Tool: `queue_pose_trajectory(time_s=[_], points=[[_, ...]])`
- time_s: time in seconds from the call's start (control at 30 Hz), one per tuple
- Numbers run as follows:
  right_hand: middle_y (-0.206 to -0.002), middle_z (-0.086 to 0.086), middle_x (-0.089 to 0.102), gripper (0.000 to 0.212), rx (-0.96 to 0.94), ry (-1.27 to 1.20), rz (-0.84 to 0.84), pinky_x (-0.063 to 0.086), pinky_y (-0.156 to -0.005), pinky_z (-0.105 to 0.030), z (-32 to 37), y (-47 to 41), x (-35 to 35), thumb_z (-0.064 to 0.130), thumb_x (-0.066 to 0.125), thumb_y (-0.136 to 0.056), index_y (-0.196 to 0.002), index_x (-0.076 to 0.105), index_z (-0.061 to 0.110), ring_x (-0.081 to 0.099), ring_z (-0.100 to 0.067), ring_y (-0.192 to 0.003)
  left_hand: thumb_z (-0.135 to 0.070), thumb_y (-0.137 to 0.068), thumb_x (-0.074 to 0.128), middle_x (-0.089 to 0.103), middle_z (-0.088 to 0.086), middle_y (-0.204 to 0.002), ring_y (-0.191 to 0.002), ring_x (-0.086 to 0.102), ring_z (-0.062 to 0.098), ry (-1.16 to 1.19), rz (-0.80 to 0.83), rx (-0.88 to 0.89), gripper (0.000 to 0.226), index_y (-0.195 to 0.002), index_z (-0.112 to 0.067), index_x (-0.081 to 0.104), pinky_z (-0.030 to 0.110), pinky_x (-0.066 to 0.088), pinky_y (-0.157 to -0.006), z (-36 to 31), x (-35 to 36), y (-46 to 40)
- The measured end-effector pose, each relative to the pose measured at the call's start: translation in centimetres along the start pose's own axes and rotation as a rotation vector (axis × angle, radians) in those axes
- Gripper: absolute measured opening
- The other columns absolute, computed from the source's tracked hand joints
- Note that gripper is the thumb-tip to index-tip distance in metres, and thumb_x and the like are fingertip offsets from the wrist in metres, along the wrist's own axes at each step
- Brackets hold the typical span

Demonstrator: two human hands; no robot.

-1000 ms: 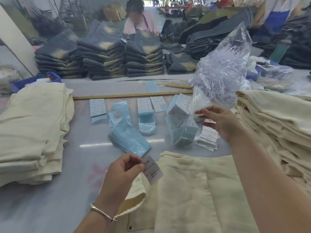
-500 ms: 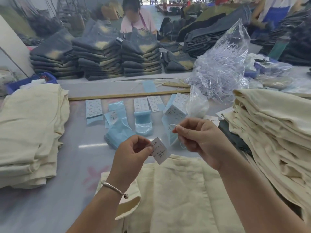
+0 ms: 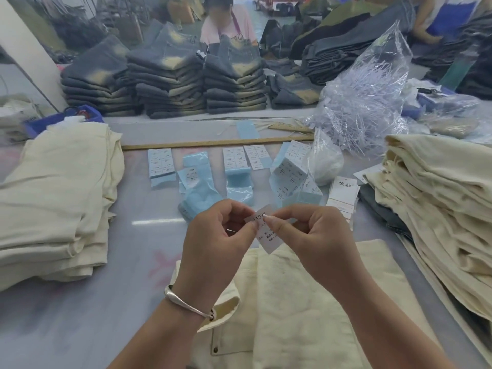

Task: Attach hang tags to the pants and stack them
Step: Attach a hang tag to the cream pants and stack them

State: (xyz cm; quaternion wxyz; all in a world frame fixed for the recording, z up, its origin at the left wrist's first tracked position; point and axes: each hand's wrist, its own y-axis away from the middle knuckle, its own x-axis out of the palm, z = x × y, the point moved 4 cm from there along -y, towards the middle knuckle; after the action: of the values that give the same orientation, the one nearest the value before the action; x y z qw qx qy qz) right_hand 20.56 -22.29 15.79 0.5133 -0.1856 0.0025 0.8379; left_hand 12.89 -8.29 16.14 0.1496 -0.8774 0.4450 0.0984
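A small white printed hang tag [image 3: 268, 237] is held up over the table between both hands. My left hand [image 3: 215, 241] pinches its left edge with thumb and forefinger. My right hand [image 3: 311, 235] pinches its top right corner; whether a thin plastic fastener is between those fingers I cannot tell. Below the hands lies a cream pair of pants [image 3: 287, 310] flat on the table, its waistband with a snap button near me. A stack of cream pants [image 3: 56, 198] stands at the left, and a taller one [image 3: 439, 209] at the right.
Sheets of size stickers and blue backing papers [image 3: 234, 171] lie in a row behind the hands, with white hang tags [image 3: 343, 194] to the right. A clear bag of plastic tag pins [image 3: 364, 102] stands behind. A wooden ruler [image 3: 213, 143] crosses the table. Denim stacks and a person are beyond.
My right hand came back from the tags by the bag toward me and met my left hand. My left hand rose with the tag, and both hands now pinch it.
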Motion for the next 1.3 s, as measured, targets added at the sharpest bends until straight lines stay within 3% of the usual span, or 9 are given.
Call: queue_pose_trajectory(time_s=[0.13, 0.27, 0.63, 0.73, 0.83, 0.97, 1.1, 1.2, 1.3], points=[[-0.042, 0.000, 0.042, 0.010, -0.060, -0.032, -0.100, 0.023, -0.042, -0.020, 0.5, 0.4, 0.1, 0.023, 0.075, -0.083, -0.075, 0.074, 0.029, 0.027, -0.008, -0.042, -0.004, -0.080, 0.074, 0.074, -0.003, -0.074, -0.070, 0.071, 0.014, 0.069, -0.052, -0.035, 0.014, -0.079, -0.017, 0.068, 0.028, 0.058, -0.064, 0.6, -1.2, 0.0], [-0.044, 0.006, 0.034, 0.009, -0.085, -0.127, -0.158, 0.020, -0.040, -0.014, 1.1, 0.8, -0.5, 0.015, 0.076, -0.082, -0.074, 0.075, 0.019, 0.022, -0.004, -0.039, -0.002, -0.080, 0.074, 0.075, 0.000, -0.075, -0.067, 0.069, 0.007, 0.261, -0.060, -0.103, 0.012, -0.081, -0.012, 0.067, 0.017, 0.051, -0.055, 1.3, -2.4, -0.1], [-0.049, -0.002, 0.035, 0.007, -0.097, -0.156, -0.163, 0.019, -0.043, -0.019, 0.4, 1.3, 0.0, 0.019, 0.075, -0.083, -0.078, 0.074, 0.016, 0.022, -0.008, -0.045, 0.000, -0.083, 0.068, 0.074, -0.002, -0.075, -0.064, 0.063, 0.003, 0.271, -0.091, -0.147, 0.015, -0.084, -0.014, 0.065, 0.017, 0.049, -0.057, 3.8, -4.9, 0.0], [-0.053, -0.013, 0.051, 0.010, -0.011, 0.018, -0.087, 0.027, -0.047, -0.021, -1.5, 0.9, 0.1, 0.023, 0.069, -0.088, -0.079, 0.071, 0.018, 0.031, -0.008, -0.046, -0.002, -0.087, 0.064, 0.073, -0.002, -0.074, -0.066, 0.062, 0.005, 0.280, -0.082, -0.202, 0.013, -0.084, -0.015, 0.066, 0.023, 0.048, -0.061, 4.7, -5.2, 0.1], [-0.052, 0.010, 0.051, 0.005, 0.185, 0.398, 0.047, 0.031, -0.054, -0.025, -5.8, -0.5, -0.6, 0.025, 0.066, -0.087, -0.082, 0.066, 0.026, 0.041, -0.003, -0.049, -0.003, -0.089, 0.063, 0.072, 0.000, -0.074, -0.065, 0.061, 0.007, 0.277, -0.053, -0.233, 0.014, -0.082, -0.015, 0.067, 0.027, 0.048, -0.064, 5.4, -4.8, 0.4], [-0.062, 0.007, 0.051, 0.021, 0.402, 0.271, 0.031, 0.033, -0.055, -0.025, -11.7, -3.1, -3.3, 0.000, 0.053, -0.086, -0.088, 0.064, 0.018, 0.043, -0.011, -0.057, -0.001, -0.088, 0.062, 0.073, 0.004, -0.075, -0.062, 0.060, 0.008, 0.284, -0.010, -0.276, 0.017, -0.080, -0.015, 0.067, 0.029, 0.046, -0.064, 6.4, -3.0, 0.7], [-0.062, 0.000, 0.064, 0.025, 0.389, 0.306, 0.087, 0.042, -0.063, -0.035, -15.0, -6.1, -5.4, -0.003, 0.051, -0.087, -0.082, 0.064, 0.017, 0.049, -0.016, -0.056, 0.002, -0.087, 0.063, 0.072, 0.005, -0.074, -0.062, 0.059, 0.010, 0.278, 0.024, -0.289, 0.014, -0.082, -0.010, 0.066, 0.029, 0.047, -0.064, 6.9, -0.4, 0.8], [-0.072, 0.001, 0.071, 0.024, 0.356, 0.328, 0.272, 0.053, -0.076, -0.043, -16.5, -7.2, -5.1, 0.000, 0.053, -0.090, -0.084, 0.064, 0.019, 0.059, -0.015, -0.064, 0.004, -0.086, 0.063, 0.070, 0.003, -0.069, -0.057, 0.058, 0.005, 0.283, 0.027, -0.289, 0.010, -0.085, -0.005, 0.065, 0.016, 0.048, -0.056, 7.0, 1.4, 0.7], [-0.093, 0.008, 0.073, 0.032, 0.308, 0.476, 0.457, 0.054, -0.084, -0.037, -18.2, -7.1, -4.6, 0.007, 0.056, -0.086, -0.096, 0.071, 0.034, 0.066, -0.009, -0.084, 0.008, -0.086, 0.061, 0.068, 0.001, -0.066, -0.055, 0.057, 0.004, 0.282, 0.030, -0.302, 0.009, -0.086, -0.001, 0.064, 0.013, 0.046, -0.052, 7.4, 2.8, 0.4]])
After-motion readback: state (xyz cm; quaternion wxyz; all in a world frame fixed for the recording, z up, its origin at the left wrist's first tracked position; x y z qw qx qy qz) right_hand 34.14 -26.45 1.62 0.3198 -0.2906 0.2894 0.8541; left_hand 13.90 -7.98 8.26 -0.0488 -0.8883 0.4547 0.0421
